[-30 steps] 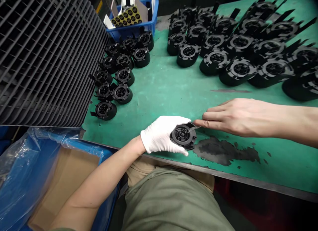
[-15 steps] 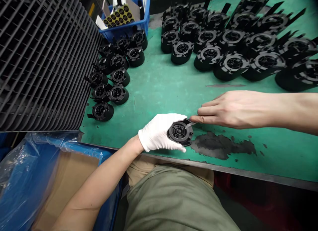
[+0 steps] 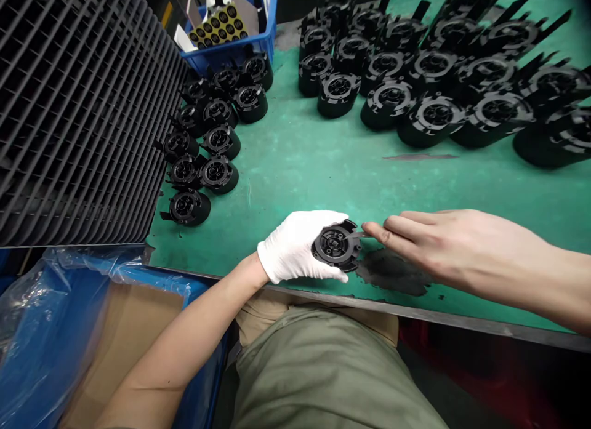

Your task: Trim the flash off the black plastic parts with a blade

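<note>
My left hand [image 3: 295, 245], in a white glove, grips a round black plastic part [image 3: 336, 247] near the front edge of the green table [image 3: 314, 170]. My bare right hand [image 3: 443, 247] comes in from the right with its fingers pinched on a thin metal blade [image 3: 356, 235]. The blade's tip rests on the part's right rim. The part's ribbed face points up toward me.
Small black round parts [image 3: 203, 146] lie in rows at the left by a slatted black panel [image 3: 78, 109]. Larger black parts [image 3: 434, 66] fill the far right. A blue bin [image 3: 231, 29] stands at the back. A blue-lined cardboard box [image 3: 92, 343] sits at lower left.
My right hand has dropped lower and drawn nearer to the table's front edge, its arm now angled from the lower right. The left hand and the part have stayed in place.
</note>
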Demonstrator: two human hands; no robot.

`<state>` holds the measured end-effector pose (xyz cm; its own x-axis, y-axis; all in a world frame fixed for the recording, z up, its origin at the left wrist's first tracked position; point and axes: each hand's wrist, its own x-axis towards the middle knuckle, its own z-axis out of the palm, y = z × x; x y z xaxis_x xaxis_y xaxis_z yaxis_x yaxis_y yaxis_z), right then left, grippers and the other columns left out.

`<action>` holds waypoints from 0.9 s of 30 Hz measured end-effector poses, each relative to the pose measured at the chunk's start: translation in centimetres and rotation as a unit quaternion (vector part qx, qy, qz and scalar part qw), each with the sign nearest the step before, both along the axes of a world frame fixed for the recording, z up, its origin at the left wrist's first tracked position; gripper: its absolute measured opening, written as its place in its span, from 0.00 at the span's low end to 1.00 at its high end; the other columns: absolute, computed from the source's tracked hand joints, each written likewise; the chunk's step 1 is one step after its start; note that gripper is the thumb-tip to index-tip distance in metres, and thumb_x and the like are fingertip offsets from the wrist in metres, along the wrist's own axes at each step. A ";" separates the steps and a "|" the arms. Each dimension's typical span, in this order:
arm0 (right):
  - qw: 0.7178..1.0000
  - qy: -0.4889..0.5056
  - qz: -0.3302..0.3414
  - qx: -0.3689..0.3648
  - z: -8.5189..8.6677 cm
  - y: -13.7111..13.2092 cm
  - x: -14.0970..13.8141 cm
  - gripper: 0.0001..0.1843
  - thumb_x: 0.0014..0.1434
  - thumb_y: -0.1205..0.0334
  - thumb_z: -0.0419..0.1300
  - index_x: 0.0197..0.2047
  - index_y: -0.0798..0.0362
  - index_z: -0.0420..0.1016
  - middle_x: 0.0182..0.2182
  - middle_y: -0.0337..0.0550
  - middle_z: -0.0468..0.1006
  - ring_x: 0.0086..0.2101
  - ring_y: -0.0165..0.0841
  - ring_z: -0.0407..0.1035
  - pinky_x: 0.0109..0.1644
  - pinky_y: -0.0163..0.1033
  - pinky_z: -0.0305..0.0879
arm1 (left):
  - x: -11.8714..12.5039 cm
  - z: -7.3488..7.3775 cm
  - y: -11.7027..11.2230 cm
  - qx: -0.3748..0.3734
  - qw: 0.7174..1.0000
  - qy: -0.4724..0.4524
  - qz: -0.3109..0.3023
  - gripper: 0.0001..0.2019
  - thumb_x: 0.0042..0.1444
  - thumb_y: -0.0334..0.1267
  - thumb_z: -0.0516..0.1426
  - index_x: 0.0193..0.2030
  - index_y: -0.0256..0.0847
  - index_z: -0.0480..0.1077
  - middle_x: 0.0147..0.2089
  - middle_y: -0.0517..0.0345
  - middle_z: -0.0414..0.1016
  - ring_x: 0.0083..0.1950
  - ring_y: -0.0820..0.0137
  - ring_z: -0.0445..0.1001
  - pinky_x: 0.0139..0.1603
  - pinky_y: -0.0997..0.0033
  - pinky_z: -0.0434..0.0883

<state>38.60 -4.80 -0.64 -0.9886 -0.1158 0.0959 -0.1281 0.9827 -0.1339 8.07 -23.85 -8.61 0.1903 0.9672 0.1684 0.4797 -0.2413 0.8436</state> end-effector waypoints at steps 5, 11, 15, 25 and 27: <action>1.000 -0.022 -0.021 -0.005 0.6 -1.1 0.0 0.37 0.74 0.79 0.52 0.79 0.50 0.81 0.40 0.43 0.86 0.35 0.42 0.80 0.36 0.48 0.72 | -0.1 -0.7 -0.1 0.031 0.999 -0.007 -0.009 0.62 0.52 0.80 0.86 0.84 0.44 0.81 0.81 0.32 0.90 0.82 0.32 0.90 0.90 0.29 0.83; 0.999 -0.033 -0.026 -0.008 0.5 -0.9 0.3 0.38 0.74 0.80 0.53 0.80 0.52 0.81 0.42 0.43 0.88 0.36 0.39 0.82 0.37 0.45 0.73 | -0.1 -1.4 -0.1 0.072 0.997 -0.004 -0.013 0.63 0.55 0.82 0.83 0.85 0.43 0.79 0.80 0.31 0.90 0.81 0.33 0.91 0.89 0.32 0.85; 0.999 -0.020 0.008 -0.042 -0.5 1.8 -0.7 0.34 0.82 0.75 0.54 0.81 0.51 0.85 0.42 0.44 0.88 0.37 0.37 0.79 0.38 0.45 0.69 | -0.3 -1.3 0.0 0.092 0.996 -0.004 -0.016 0.61 0.58 0.82 0.82 0.85 0.43 0.78 0.80 0.31 0.91 0.80 0.34 0.92 0.87 0.34 0.87; 0.970 -0.185 0.010 -0.158 1.2 7.2 -6.4 0.21 0.95 0.58 0.59 0.71 0.53 0.94 0.47 0.37 0.93 0.42 0.27 0.79 0.52 0.46 0.69 | -0.3 -0.6 0.2 0.064 0.998 -0.005 -0.012 0.61 0.56 0.81 0.84 0.84 0.42 0.79 0.79 0.31 0.91 0.79 0.34 0.93 0.86 0.33 0.87; 0.967 -0.205 -0.002 -0.152 1.4 7.3 -6.5 0.21 0.95 0.58 0.58 0.71 0.53 0.94 0.48 0.37 0.94 0.44 0.27 0.79 0.53 0.46 0.69 | -0.3 -0.6 0.2 0.053 0.999 -0.002 -0.010 0.61 0.55 0.81 0.84 0.84 0.43 0.80 0.78 0.31 0.92 0.79 0.33 0.93 0.86 0.32 0.87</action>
<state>32.09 2.53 0.75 -0.9510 -0.1392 -0.2762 0.0021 0.8901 -0.4557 7.79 -23.67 -9.17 0.2093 0.9397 0.2705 0.4702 -0.3392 0.8148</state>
